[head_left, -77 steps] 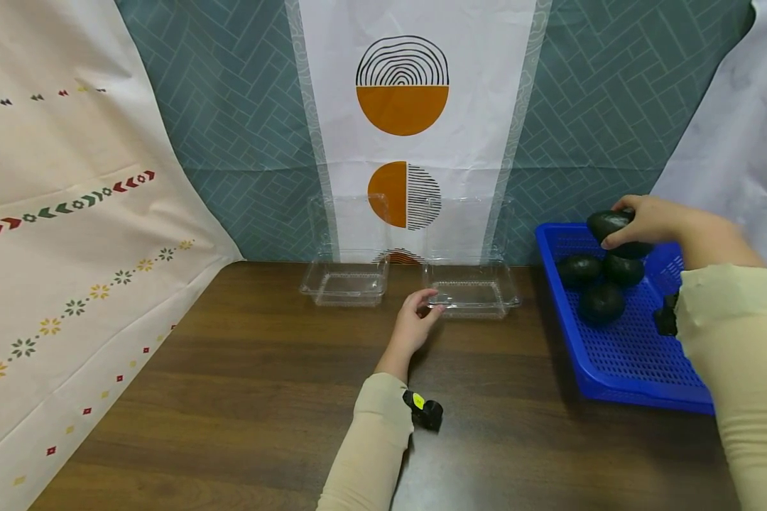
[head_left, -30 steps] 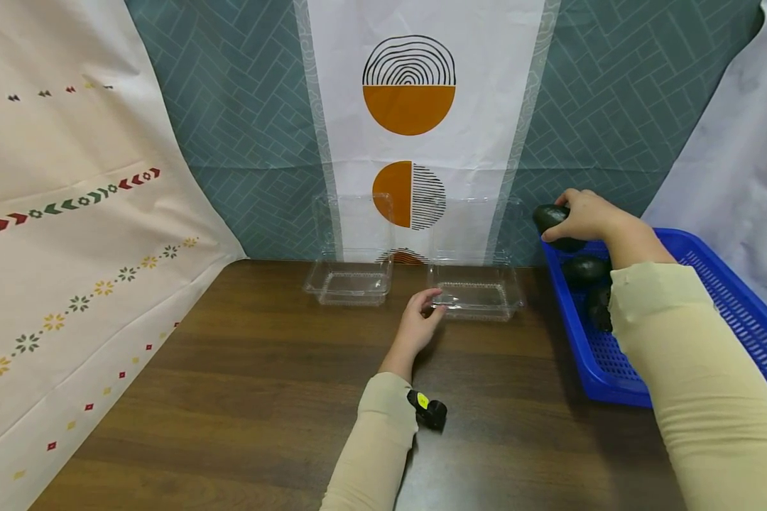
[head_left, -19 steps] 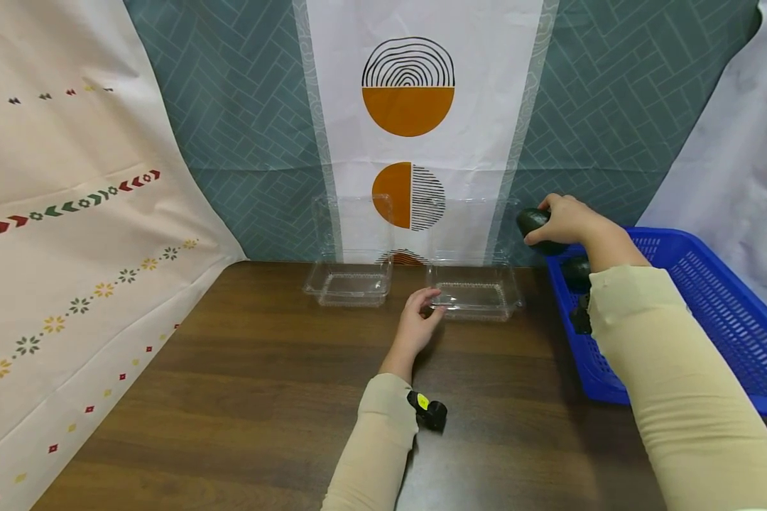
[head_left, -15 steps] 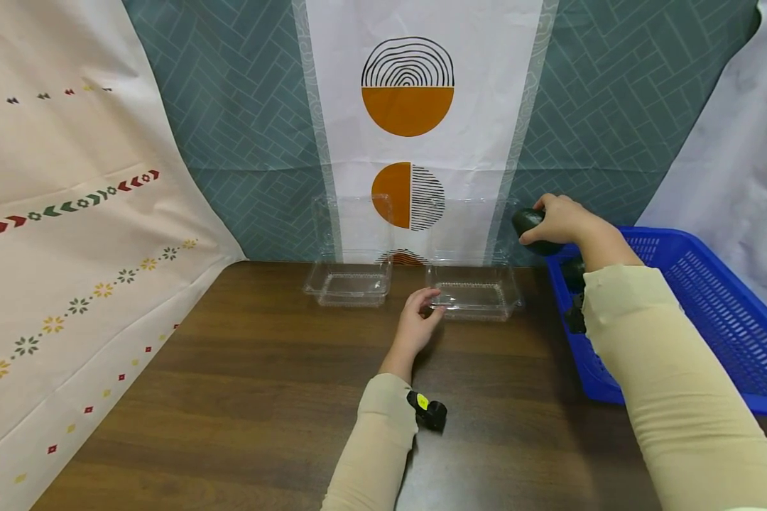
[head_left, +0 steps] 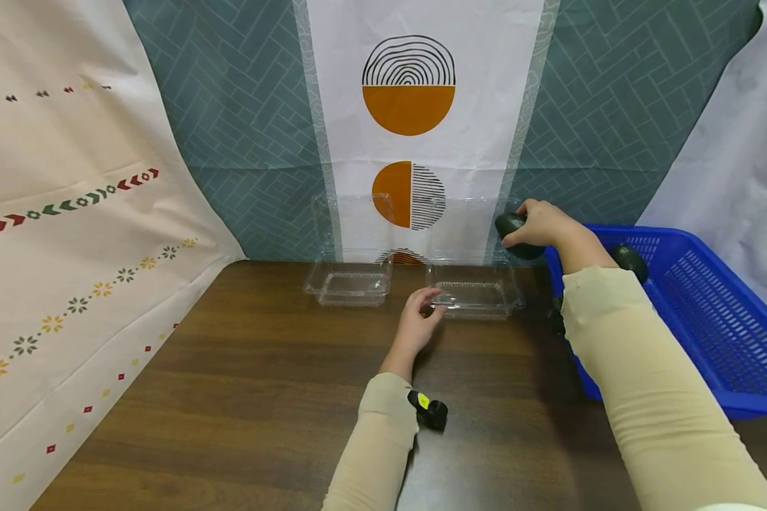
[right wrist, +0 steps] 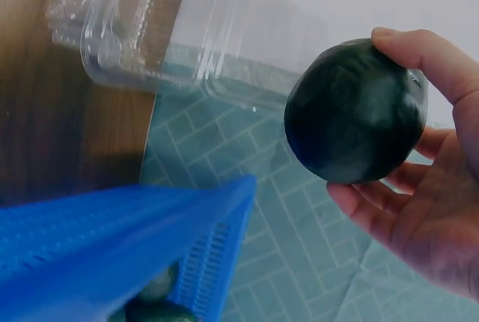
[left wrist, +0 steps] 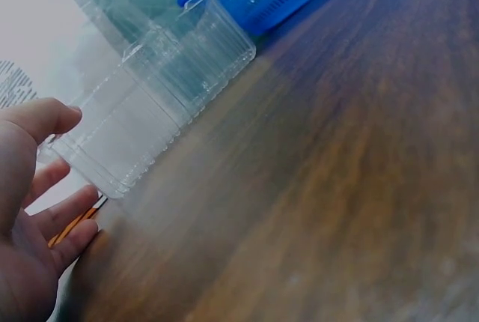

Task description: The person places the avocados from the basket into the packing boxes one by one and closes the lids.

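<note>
There's the avocado, pinched between the right hand's thumb and fingers, swung leftward past the blue basket since a second ago! Clear box below-left of that grip; left hand at its edge, pinching or not, can't tell.

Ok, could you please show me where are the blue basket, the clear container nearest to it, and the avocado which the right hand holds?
Blue basket [head_left: 719,298], head view: its inner side wall.
Nearest clear container [head_left: 469,293], head view: floor of its base.
Held avocado [right wrist: 353,116], right wrist view: middle of its body.
</note>
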{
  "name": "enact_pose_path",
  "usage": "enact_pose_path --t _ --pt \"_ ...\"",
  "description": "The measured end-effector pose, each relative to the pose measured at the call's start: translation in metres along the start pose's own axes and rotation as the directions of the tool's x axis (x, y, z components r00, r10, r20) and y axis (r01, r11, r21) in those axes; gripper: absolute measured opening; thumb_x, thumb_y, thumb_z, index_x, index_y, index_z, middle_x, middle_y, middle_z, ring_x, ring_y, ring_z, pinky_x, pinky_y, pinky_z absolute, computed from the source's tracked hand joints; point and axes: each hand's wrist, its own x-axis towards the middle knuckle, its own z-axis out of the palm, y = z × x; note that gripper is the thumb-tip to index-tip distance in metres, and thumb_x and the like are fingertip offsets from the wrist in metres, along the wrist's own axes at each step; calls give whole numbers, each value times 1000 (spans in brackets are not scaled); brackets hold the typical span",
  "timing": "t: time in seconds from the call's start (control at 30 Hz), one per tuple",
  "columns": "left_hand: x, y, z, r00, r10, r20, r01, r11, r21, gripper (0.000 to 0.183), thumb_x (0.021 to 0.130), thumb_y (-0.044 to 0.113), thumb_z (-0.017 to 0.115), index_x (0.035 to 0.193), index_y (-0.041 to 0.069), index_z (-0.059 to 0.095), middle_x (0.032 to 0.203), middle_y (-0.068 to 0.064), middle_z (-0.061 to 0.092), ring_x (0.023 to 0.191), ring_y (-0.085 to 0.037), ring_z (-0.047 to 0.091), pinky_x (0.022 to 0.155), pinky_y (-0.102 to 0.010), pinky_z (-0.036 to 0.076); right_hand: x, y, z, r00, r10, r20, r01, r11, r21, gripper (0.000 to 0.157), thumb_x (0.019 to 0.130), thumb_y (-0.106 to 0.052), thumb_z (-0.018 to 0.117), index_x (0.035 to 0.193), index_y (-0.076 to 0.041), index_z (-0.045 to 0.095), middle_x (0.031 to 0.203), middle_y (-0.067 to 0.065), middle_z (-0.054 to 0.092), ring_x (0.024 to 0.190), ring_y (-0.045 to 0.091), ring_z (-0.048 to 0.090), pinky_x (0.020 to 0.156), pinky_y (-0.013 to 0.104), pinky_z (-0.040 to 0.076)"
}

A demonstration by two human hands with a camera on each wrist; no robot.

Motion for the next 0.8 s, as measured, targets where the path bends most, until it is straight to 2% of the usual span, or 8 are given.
enact_pose_path --t 0.3,0.6,0.8 --pt "0 -1 1 1000 0 6 0 1000 0 33 88 14 64 119 5 59 132 -11 46 112 -28 51 89 -43 42 3 -3 16 999 37 4 -37 997 62 75 82 -30 67 131 10 27 125 33 36 108 44 41 92 55 37" --pt "2 -3 2 1000 10 11 -10 1000 10 34 87 13 64 119 4 58 133 -15 44 113 -30 50 88 -45 42 6 -1 36 994 102 41 -104 994 46 75 82 -37 66 128 10 30 126 33 37 113 46 40 91 54 38" --pt "2 -4 2 1000 15 1 -15 1000 2 34 86 13 66 118 3 58 133 -15 44 112 -30 51 88 -44 42 6 7 57 990 128 60 -131 990 53 75 83 -38 64 127 12 29 127 35 37 117 47 38 94 54 36"
